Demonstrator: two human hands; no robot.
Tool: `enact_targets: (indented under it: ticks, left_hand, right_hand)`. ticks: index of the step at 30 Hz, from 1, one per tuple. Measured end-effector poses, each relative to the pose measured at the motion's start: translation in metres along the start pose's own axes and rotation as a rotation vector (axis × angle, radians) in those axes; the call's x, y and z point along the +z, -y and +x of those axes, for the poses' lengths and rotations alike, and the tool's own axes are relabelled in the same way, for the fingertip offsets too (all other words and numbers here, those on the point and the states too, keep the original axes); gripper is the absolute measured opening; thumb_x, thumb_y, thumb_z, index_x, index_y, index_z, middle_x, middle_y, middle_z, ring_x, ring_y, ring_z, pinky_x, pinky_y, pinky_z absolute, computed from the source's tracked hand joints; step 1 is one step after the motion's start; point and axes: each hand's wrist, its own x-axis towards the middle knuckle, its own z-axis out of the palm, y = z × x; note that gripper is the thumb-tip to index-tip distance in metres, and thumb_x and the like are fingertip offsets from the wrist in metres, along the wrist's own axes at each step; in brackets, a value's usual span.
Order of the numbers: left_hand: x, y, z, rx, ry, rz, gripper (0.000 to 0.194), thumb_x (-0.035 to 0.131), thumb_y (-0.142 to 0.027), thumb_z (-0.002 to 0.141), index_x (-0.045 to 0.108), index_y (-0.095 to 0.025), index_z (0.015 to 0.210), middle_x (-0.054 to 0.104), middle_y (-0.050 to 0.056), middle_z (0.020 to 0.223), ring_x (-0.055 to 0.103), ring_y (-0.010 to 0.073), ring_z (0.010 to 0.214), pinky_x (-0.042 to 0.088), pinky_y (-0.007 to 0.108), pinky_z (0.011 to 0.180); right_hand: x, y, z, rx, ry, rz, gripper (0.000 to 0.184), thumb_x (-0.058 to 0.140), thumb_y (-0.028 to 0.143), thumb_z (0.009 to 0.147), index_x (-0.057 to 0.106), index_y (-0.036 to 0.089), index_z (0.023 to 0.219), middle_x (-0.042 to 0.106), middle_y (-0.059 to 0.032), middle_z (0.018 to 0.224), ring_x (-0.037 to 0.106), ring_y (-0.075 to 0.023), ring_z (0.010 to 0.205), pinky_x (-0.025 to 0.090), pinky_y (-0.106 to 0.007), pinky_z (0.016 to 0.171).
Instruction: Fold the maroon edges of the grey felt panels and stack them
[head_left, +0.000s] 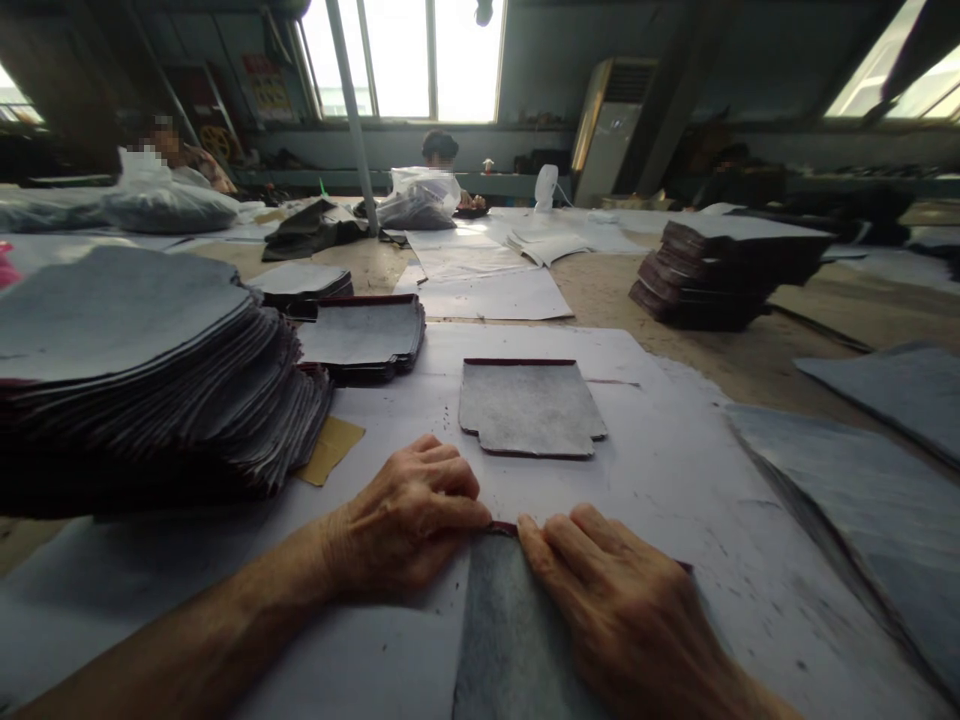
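A grey-backed sheet piece (502,620) with a dark red strip along its far edge lies in front of me on white paper. My left hand (416,515) is curled closed at the left end of that edge, its thumb and fingertip pinching the strip. My right hand (615,590) bends over the same edge, fingertips pressed on it, and covers much of the piece's right side. Between the two hands a short bit of the dark red strip shows. Just beyond them rests a notched grey piece (529,408) with a dark red band along its far side.
A tall stack of grey-backed sheets (112,320) stands at left, with a smaller stack (367,335) behind it. Dark red bundles (720,265) sit at back right. Large grey sheets (847,510) lie at right. Across the table a person sits behind a plastic bag (420,198).
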Motion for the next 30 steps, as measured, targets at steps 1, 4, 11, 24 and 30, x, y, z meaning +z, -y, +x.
enact_targets:
  ticks: [1, 4, 11, 24, 30]
  left_hand:
    - [0.0, 0.0, 0.0, 0.009, 0.0, 0.016, 0.019, 0.048, -0.007, 0.075, 0.064, -0.017, 0.079, 0.057, 0.002, 0.073, 0.049, 0.0136, 0.068, 0.036, 0.032, 0.067]
    - [0.0, -0.001, 0.0, 0.038, 0.001, 0.057, 0.017, 0.048, -0.01, 0.076, 0.063, -0.017, 0.078, 0.057, 0.002, 0.072, 0.049, 0.0135, 0.067, 0.037, 0.032, 0.068]
    - [-0.002, 0.004, 0.001, -0.01, -0.041, -0.036, 0.023, 0.048, -0.006, 0.075, 0.064, -0.017, 0.085, 0.06, 0.002, 0.075, 0.052, 0.0129, 0.068, 0.037, 0.032, 0.069]
    - [-0.001, -0.047, -0.021, -0.207, 0.048, -0.012, 0.03, 0.044, -0.01, 0.074, 0.059, -0.016, 0.1, 0.06, 0.008, 0.09, 0.05, 0.0192, 0.076, 0.04, 0.037, 0.069]
    - [-0.001, -0.046, -0.019, -0.199, 0.043, 0.012, 0.03, 0.044, -0.011, 0.075, 0.059, -0.015, 0.1, 0.059, 0.009, 0.089, 0.049, 0.0194, 0.073, 0.041, 0.038, 0.068]
  right_hand:
    - [0.0, -0.001, -0.001, 0.003, 0.0, 0.0, 0.034, 0.03, 0.005, 0.087, 0.063, 0.009, 0.095, 0.057, -0.0051, 0.07, 0.047, -0.0145, 0.065, 0.042, -0.026, 0.057]
    - [0.0, -0.002, -0.002, 0.007, 0.021, 0.003, 0.033, 0.031, 0.006, 0.088, 0.061, 0.01, 0.102, 0.057, -0.0052, 0.072, 0.048, -0.0143, 0.066, 0.043, -0.026, 0.057]
    - [-0.001, -0.001, 0.001, -0.055, 0.136, 0.0, 0.038, 0.027, 0.003, 0.086, 0.061, 0.009, 0.102, 0.059, -0.0072, 0.08, 0.05, -0.0168, 0.069, 0.044, -0.028, 0.057]
    - [0.006, -0.013, -0.001, 0.023, 0.221, 0.184, 0.049, 0.039, 0.001, 0.076, 0.052, 0.016, 0.12, 0.054, -0.0089, 0.086, 0.047, -0.0197, 0.079, 0.045, -0.033, 0.064]
    - [0.007, -0.012, 0.0, 0.014, 0.265, 0.158, 0.058, 0.039, -0.001, 0.071, 0.048, 0.021, 0.124, 0.052, -0.0087, 0.086, 0.046, -0.0203, 0.077, 0.045, -0.035, 0.062]
